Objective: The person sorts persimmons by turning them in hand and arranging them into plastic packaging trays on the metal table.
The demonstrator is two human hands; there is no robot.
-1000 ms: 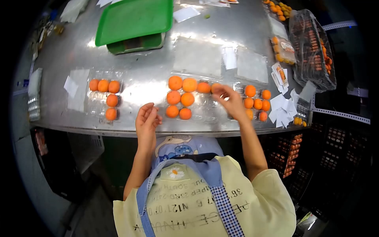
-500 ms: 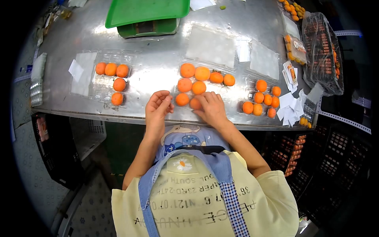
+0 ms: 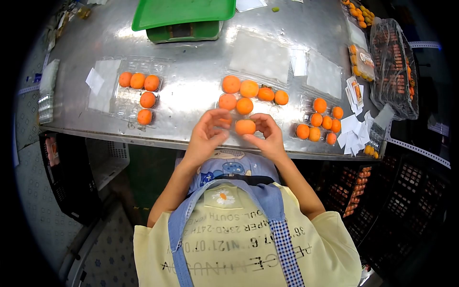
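Orange fruit (image 3: 245, 126) at the near side of the middle clear plastic tray (image 3: 268, 107), pinched between thumb and fingers of my right hand (image 3: 271, 138). My left hand (image 3: 205, 136) is curled over a neighbouring fruit (image 3: 224, 122), mostly hidden; cannot tell whether it grips. More fruit sits beyond, in the same tray. Part-filled trays flank it on the metal desk (image 3: 186, 105); green tray (image 3: 184, 14) at the far side.
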